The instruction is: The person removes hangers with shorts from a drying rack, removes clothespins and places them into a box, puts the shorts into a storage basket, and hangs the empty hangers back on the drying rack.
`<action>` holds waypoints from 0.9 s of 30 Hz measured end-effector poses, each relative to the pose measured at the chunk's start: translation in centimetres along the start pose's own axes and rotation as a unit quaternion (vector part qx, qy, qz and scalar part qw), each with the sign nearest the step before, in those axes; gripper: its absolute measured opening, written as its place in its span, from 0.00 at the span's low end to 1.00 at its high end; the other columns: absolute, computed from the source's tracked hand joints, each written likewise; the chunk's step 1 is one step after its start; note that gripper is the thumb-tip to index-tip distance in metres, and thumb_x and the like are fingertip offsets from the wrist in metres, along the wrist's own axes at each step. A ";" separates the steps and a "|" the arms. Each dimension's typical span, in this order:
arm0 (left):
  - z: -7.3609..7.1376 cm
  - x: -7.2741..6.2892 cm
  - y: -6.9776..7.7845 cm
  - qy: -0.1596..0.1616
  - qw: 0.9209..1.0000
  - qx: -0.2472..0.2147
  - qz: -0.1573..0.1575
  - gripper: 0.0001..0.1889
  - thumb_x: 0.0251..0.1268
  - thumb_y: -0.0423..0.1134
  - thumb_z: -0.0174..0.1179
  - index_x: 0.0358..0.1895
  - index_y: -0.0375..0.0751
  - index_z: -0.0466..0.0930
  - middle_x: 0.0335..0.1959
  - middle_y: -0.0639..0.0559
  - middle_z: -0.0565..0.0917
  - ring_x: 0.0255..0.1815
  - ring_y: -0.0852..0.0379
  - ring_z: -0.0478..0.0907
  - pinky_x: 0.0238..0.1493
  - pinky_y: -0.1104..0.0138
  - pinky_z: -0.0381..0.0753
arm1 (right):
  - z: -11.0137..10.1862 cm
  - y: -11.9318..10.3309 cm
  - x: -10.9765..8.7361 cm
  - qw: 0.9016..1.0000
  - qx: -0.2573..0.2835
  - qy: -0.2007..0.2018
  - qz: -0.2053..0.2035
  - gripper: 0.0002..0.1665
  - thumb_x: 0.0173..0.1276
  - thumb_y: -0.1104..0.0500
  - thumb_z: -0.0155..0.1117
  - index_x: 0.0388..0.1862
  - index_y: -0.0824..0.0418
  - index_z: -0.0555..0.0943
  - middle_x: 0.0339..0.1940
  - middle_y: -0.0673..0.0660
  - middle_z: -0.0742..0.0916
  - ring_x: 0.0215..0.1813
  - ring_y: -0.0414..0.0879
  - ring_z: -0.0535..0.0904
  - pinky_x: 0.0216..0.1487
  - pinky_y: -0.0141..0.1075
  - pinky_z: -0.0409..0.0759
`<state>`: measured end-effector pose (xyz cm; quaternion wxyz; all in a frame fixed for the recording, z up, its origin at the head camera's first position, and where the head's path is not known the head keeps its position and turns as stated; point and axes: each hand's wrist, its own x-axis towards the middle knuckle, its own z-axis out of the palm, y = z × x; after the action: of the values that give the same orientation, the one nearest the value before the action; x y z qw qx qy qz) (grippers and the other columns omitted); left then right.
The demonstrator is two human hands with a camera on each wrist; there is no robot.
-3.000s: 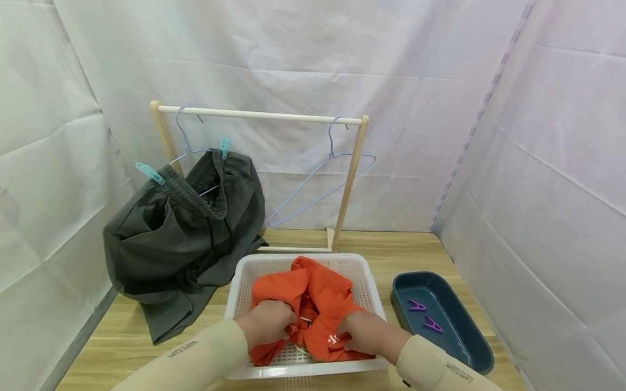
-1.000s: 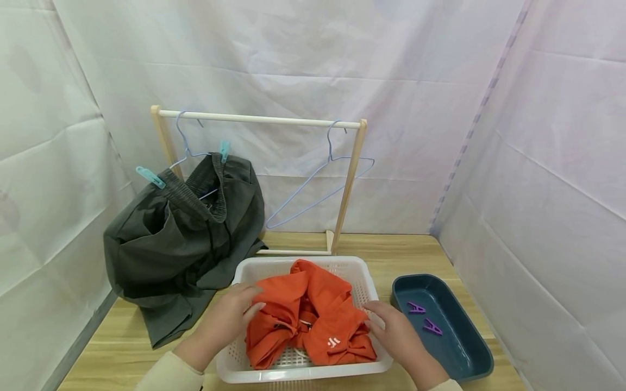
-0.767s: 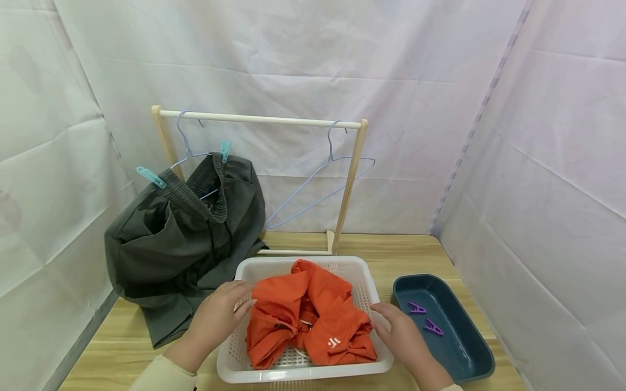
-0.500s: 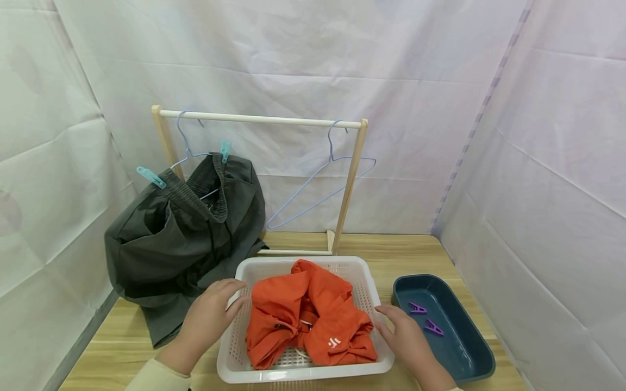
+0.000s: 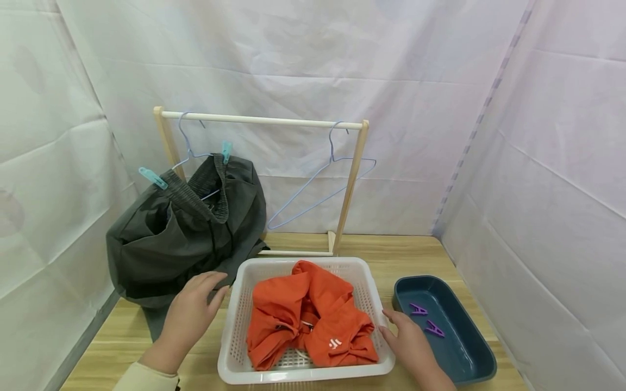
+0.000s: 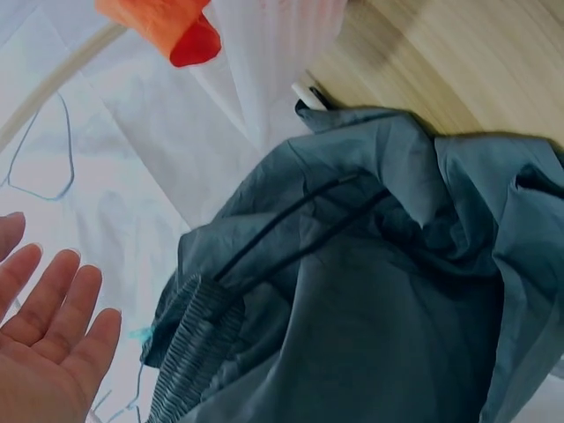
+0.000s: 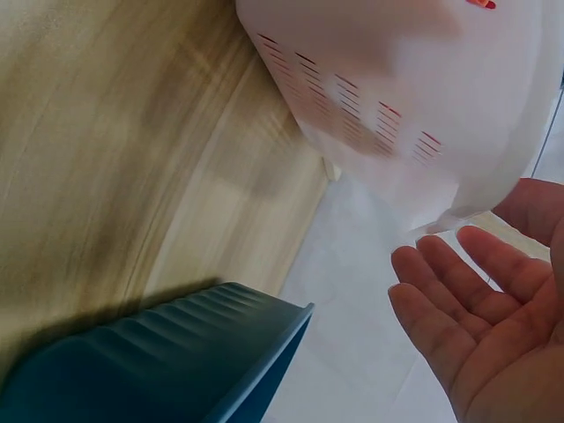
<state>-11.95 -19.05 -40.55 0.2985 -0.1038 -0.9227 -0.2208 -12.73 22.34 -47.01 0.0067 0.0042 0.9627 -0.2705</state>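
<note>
1. The left hand (image 5: 188, 312) is open, fingers extended and thumb apart, holding nothing. It is left of the basket, in front of the dark garment's lower part.
2. The right hand (image 5: 408, 342) is also open, its fingers gently bent and gripping nothing. It is at the basket's right rim; whether the fingertips touch the rim I cannot tell.
3. The white perforated plastic basket (image 5: 303, 374) stands on the light wood-grain counter (image 5: 401, 250), between the two hands.
4. A crumpled orange fabric garment with a small white logo (image 5: 281, 298) lies inside the basket.
5. Behind and to the left, a dark grey fabric garment with a ribbed waistband and black drawcords (image 5: 186, 244) hangs from a blue wire hanger (image 5: 189, 147), with turquoise plastic clips (image 5: 153, 177) at its waistband. Its lower edge reaches the counter.
6. A second blue wire hanger (image 5: 332, 155) hangs bare near the right end of the pale wooden rack (image 5: 266, 120).
7. Right of the basket sits a dark teal rectangular tray (image 5: 462, 345) with two purple plastic clips (image 5: 434, 329) in it.
</note>
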 end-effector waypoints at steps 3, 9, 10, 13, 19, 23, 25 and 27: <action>-0.5 0.2 -0.3 0.017 1.000 0.007 0.008 0.16 0.50 0.29 0.72 0.45 0.36 0.84 0.43 0.42 0.84 0.45 0.43 0.80 0.39 0.50 0.82 | 0.2 0.2 0.1 1.000 0.000 0.001 0.001 0.26 0.61 0.58 0.70 0.58 0.65 0.79 0.50 0.64 0.84 0.52 0.59 0.80 0.53 0.57 0.77; -1.6 0.7 -0.9 0.049 0.999 0.017 0.014 0.17 0.49 0.27 0.71 0.45 0.33 0.83 0.42 0.39 0.83 0.45 0.40 0.80 0.39 0.48 0.81 | 0.4 0.5 0.2 1.000 0.021 -0.011 0.013 0.27 0.62 0.58 0.69 0.59 0.68 0.78 0.48 0.64 0.85 0.52 0.60 0.80 0.53 0.57 0.77; -1.8 0.8 -1.0 0.052 0.998 0.019 0.012 0.17 0.50 0.27 0.71 0.45 0.32 0.82 0.42 0.38 0.83 0.45 0.40 0.79 0.39 0.48 0.81 | 0.4 0.5 0.3 0.999 0.026 -0.015 0.016 0.28 0.62 0.58 0.69 0.59 0.68 0.77 0.47 0.63 0.86 0.52 0.60 0.81 0.53 0.56 0.78; -2.3 1.2 -1.3 0.058 0.998 0.024 0.007 0.17 0.51 0.27 0.70 0.47 0.31 0.82 0.43 0.37 0.83 0.45 0.38 0.79 0.40 0.46 0.80 | 0.5 0.6 0.4 0.999 0.039 -0.026 0.025 0.28 0.63 0.58 0.69 0.60 0.69 0.77 0.45 0.62 0.86 0.51 0.59 0.81 0.51 0.55 0.79; -3.2 1.9 -1.9 0.080 0.996 0.035 0.009 0.17 0.51 0.25 0.69 0.47 0.29 0.81 0.43 0.35 0.83 0.45 0.37 0.79 0.41 0.46 0.79 | 0.5 0.9 0.4 0.995 0.070 -0.046 0.053 0.28 0.64 0.57 0.67 0.59 0.70 0.76 0.42 0.61 0.87 0.45 0.53 0.83 0.47 0.51 0.82; -3.9 2.4 -2.6 0.092 0.995 0.042 0.002 0.17 0.51 0.25 0.68 0.47 0.29 0.80 0.43 0.33 0.82 0.45 0.35 0.78 0.43 0.44 0.78 | 0.8 1.1 0.6 0.992 0.089 -0.055 0.067 0.25 0.64 0.57 0.67 0.55 0.72 0.78 0.41 0.62 0.87 0.41 0.50 0.84 0.43 0.47 0.84; -4.4 2.8 -3.0 0.097 0.994 0.045 -0.003 0.17 0.52 0.25 0.68 0.48 0.28 0.80 0.44 0.32 0.82 0.46 0.34 0.77 0.44 0.43 0.77 | 0.9 1.2 0.6 0.991 0.097 -0.059 0.071 0.24 0.65 0.57 0.67 0.54 0.73 0.79 0.41 0.63 0.87 0.40 0.49 0.84 0.42 0.46 0.84; -4.9 3.3 -3.3 0.106 0.993 0.050 -0.006 0.17 0.53 0.24 0.67 0.48 0.28 0.80 0.44 0.31 0.81 0.46 0.33 0.76 0.43 0.42 0.76 | 0.9 1.3 0.7 0.990 0.103 -0.061 0.071 0.23 0.65 0.57 0.66 0.52 0.73 0.79 0.40 0.62 0.87 0.39 0.48 0.84 0.41 0.45 0.84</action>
<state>-13.14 -24.11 -36.20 0.3978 -0.0594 -0.8965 -0.1858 -13.37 22.95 -48.48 0.0841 0.0563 0.9246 -0.3673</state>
